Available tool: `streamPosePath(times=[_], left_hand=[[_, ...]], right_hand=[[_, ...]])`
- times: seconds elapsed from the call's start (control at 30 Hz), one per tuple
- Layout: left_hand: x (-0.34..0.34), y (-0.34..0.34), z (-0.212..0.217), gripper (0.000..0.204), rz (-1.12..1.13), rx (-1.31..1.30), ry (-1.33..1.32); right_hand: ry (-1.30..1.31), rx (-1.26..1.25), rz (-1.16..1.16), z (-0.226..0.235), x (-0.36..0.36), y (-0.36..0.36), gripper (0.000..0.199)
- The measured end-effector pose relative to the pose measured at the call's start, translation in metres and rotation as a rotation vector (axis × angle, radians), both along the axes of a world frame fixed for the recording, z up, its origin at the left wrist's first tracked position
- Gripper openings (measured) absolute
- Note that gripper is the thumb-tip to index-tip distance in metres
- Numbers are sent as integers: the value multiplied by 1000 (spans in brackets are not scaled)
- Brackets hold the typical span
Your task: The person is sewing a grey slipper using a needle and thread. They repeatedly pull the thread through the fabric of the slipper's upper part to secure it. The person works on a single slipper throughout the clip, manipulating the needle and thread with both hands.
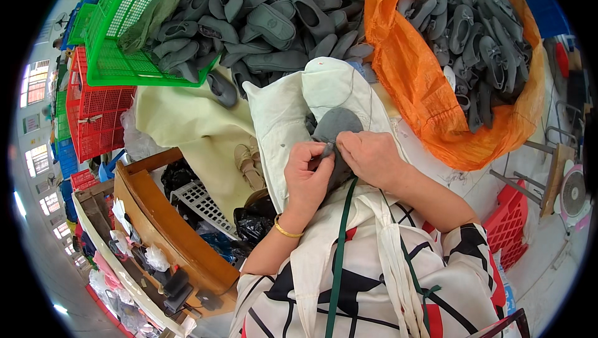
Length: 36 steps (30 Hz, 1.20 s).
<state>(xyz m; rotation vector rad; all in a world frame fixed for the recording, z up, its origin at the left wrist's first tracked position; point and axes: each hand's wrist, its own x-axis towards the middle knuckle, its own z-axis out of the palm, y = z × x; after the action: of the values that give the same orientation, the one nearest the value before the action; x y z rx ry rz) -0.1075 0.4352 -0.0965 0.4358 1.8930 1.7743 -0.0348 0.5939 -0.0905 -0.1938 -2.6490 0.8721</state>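
Left grip: I am pinching my left hand [306,173] shut on a small grey tab at the edge of the grey shoe piece [334,127], thumb and fingertips closed tight on it.
Right grip: my right hand [372,156] is curling closed over the same piece from the other side, pressing it down; both hands are touching it.
Where the piece is: it is lying on the pale cloth [293,107] over my lap, just in front of my body.
Progress: I am judging this one piece as mid-handling; the heap of grey shoes [274,14] ahead and the orange sack [423,83] full of them are suggesting much is left.
Around: a green crate [118,39] and red crates [93,114] are standing to my left, a wooden tray [168,226] lower left.
In the way: cloth folds are crowding my hands.
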Motion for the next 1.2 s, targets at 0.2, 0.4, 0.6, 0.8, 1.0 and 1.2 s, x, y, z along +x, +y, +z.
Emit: streamPosePath(times=[0.2, 0.4, 0.6, 0.8, 1.0, 1.2], left_hand=[[0, -3, -5, 14, 28, -45, -116], [-6, 0, -5, 14, 74, 48, -415], [-8, 0, -4, 11, 84, 66, -509], [-11, -7, -13, 9, 78, 128, -591], [-12, -7, -11, 11, 58, 135, -587], [-13, -3, -3, 30, -55, -67, -135]], right_hand=[[0, -193, -123, -3, -5, -2, 7], [-53, -326, -96, -2, -3, 3, 8], [-185, -259, -70, -2, -4, 5, 10], [-218, -223, -69, -4, -5, 4, 11], [-183, -240, -80, -6, -4, 4, 10], [-92, -243, -100, -12, -5, 3, 9]])
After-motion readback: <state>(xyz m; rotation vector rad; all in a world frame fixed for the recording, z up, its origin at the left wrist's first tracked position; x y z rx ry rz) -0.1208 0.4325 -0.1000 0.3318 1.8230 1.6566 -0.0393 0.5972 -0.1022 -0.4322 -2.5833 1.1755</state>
